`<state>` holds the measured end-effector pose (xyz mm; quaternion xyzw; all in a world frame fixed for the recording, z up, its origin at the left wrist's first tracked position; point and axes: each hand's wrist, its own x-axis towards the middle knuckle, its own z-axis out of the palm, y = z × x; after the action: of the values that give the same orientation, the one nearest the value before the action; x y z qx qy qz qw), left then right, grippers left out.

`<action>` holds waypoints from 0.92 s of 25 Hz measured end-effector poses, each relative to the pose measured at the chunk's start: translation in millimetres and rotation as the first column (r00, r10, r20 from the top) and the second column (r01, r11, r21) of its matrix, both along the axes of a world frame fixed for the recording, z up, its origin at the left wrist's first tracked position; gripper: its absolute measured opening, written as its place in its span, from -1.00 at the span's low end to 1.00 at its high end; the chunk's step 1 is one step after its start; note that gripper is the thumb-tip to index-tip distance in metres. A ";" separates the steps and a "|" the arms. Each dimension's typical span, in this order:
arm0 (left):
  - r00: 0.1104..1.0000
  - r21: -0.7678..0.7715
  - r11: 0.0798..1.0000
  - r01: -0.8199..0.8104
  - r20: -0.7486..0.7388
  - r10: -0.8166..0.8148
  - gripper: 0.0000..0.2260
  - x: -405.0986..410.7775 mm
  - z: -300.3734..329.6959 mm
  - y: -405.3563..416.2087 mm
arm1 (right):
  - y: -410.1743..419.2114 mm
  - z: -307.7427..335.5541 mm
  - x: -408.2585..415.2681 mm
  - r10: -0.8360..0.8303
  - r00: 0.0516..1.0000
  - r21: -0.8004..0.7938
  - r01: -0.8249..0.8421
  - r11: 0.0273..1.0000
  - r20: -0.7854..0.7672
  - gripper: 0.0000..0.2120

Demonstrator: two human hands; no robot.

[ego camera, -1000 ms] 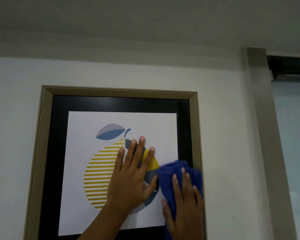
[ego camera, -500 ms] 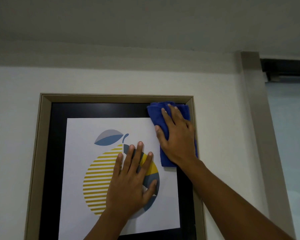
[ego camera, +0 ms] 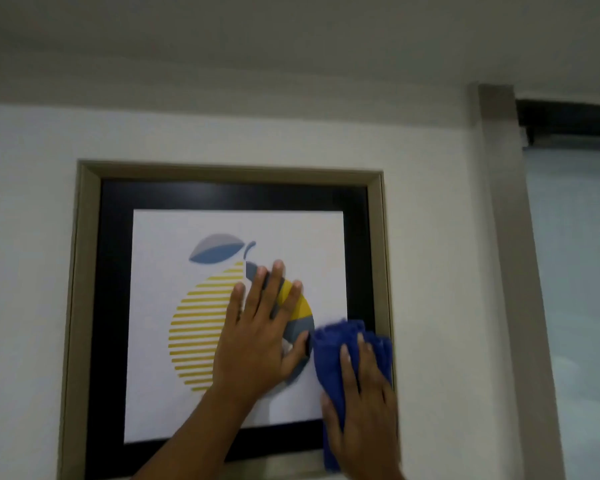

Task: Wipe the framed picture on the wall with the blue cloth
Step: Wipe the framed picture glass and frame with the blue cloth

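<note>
The framed picture [ego camera: 84, 306] hangs on the white wall, with a beige frame, a black mat and a print of a striped yellow fruit with a blue-grey leaf. My left hand [ego camera: 257, 337] lies flat on the glass over the fruit, fingers spread, holding nothing. At the frame's lower right, my right hand [ego camera: 364, 414] presses the folded blue cloth [ego camera: 329, 355] against the glass and the right mat. The cloth sticks out above my fingers and below my palm.
A beige vertical trim [ego camera: 510, 271] runs down the wall to the right of the picture. Beyond it is a pale window blind [ego camera: 575, 271] under a dark rail [ego camera: 568, 119]. The ceiling is close above.
My right hand has slid the cloth from the frame's top right corner down to its lower right. My left hand has stayed flat on the fruit. The view has tilted slightly down.
</note>
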<state>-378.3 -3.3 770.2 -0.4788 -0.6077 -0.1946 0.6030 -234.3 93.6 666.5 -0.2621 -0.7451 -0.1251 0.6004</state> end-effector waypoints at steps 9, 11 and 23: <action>0.999 -0.018 0.999 -0.027 -0.024 0.026 -0.35 -5.1 -38.4 -0.3 | 22.3 194.2 -9.3 0.101 0.981 0.097 -0.086 0.992 -0.167 -0.37; 0.999 -0.016 0.999 -0.030 -0.013 0.030 -0.35 -5.3 -47.8 -0.9 | 19.6 175.8 -14.9 0.117 0.972 0.108 -0.097 0.989 -0.204 -0.39; 1.000 -0.037 0.999 -0.001 -0.003 0.001 -0.34 -4.6 -65.3 -3.9 | -21.2 -11.5 -39.1 0.013 0.985 -0.152 -0.039 0.988 -0.171 -0.40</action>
<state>-382.9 -7.2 704.9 -0.4900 -0.6103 -0.1824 0.5951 -273.5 72.4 655.0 -0.3078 -0.7019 -0.0363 0.6412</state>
